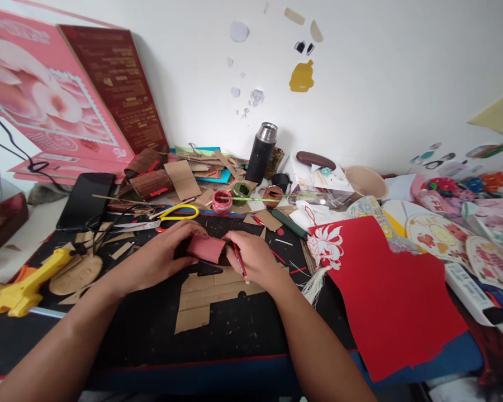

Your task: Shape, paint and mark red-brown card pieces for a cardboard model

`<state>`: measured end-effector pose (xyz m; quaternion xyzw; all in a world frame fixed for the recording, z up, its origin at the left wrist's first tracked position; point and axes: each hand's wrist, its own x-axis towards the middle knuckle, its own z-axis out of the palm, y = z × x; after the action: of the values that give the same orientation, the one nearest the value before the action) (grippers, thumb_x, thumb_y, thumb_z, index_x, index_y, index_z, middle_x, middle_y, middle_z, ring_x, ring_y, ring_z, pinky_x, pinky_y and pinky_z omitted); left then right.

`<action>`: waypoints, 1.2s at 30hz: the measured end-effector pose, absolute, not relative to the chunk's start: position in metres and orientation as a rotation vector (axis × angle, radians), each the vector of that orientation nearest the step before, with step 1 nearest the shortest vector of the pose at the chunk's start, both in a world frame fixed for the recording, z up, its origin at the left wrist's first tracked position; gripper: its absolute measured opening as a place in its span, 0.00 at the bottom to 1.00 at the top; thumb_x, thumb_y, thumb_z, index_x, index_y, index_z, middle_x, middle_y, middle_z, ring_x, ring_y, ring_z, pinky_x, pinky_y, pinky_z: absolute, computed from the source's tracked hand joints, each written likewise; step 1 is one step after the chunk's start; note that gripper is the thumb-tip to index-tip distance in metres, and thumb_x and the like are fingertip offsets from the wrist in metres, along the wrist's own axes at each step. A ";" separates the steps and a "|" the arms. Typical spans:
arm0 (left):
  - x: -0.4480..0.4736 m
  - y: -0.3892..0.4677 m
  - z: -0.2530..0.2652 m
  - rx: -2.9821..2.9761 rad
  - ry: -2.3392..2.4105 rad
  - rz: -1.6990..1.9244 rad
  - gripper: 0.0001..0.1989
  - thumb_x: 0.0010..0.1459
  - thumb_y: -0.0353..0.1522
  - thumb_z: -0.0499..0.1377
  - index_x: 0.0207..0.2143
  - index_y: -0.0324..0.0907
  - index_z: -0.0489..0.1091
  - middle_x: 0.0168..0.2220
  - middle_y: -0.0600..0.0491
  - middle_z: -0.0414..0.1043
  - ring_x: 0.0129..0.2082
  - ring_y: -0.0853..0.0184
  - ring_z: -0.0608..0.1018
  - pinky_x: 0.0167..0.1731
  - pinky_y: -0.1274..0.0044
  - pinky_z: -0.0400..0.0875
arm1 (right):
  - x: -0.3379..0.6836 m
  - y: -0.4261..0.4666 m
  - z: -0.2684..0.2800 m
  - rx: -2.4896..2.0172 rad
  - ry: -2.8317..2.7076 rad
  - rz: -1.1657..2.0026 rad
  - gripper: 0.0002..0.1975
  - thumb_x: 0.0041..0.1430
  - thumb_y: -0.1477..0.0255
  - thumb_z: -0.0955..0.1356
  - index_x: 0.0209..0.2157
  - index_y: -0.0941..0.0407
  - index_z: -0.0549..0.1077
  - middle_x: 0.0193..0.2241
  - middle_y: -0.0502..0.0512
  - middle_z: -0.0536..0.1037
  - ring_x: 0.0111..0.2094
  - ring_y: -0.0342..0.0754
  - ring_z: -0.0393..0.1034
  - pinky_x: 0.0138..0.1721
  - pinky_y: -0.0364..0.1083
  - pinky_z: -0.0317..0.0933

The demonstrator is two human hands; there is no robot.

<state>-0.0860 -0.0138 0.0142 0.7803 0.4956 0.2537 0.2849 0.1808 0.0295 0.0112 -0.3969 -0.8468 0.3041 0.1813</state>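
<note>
My left hand [180, 245] grips a pink piece [206, 249], curved and box-like, by its left end. At its right end is my right hand [249, 254], with a thin red-and-dark stick [238, 260] like a brush or pencil held between the fingers. The stick's upper end is hidden, so its kind is unclear. Under both hands a cut sheet of brown cardboard [195, 304] lies on the black work mat [151, 340]. Just beyond are jars of pink paint [222, 203], green paint [242, 193] and brown paint [273, 194].
Yellow-handled scissors [167, 216] and a yellow glue gun [33, 285] lie at left, near a black phone [86, 201]. Behind stand a black flask [260, 153] and cardboard scraps [183, 180]. Red paper [396, 296] covers the right side. A green stick [255, 199] spans the jars.
</note>
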 end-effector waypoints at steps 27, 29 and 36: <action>-0.091 -0.009 0.008 2.200 1.391 0.678 0.39 0.67 0.50 0.65 0.74 0.50 0.60 0.73 0.42 0.67 0.71 0.45 0.71 0.70 0.53 0.66 | 0.171 0.031 0.003 -1.244 -2.549 0.492 0.06 0.68 0.78 0.68 0.43 0.55 0.76 0.44 0.59 0.82 0.43 0.55 0.79 0.41 0.48 0.62; -0.097 -0.009 0.005 2.204 1.426 0.663 0.40 0.67 0.53 0.64 0.75 0.50 0.61 0.73 0.41 0.67 0.72 0.44 0.70 0.71 0.51 0.65 | 0.172 0.031 0.003 -1.231 -2.538 0.509 0.06 0.68 0.78 0.68 0.44 0.55 0.76 0.44 0.59 0.82 0.44 0.55 0.79 0.42 0.48 0.62; -0.103 -0.005 0.003 2.162 1.513 0.727 0.42 0.66 0.60 0.61 0.71 0.44 0.65 0.72 0.38 0.68 0.72 0.43 0.69 0.71 0.51 0.63 | 0.177 0.035 -0.010 -1.185 -2.420 0.582 0.08 0.68 0.76 0.69 0.46 0.53 0.77 0.43 0.56 0.82 0.43 0.54 0.79 0.42 0.47 0.62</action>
<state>-0.1026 -0.0049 0.0028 0.7737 0.5416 0.2602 0.2008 0.1771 0.0352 -0.0100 -0.4218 -0.8617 0.2073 0.1913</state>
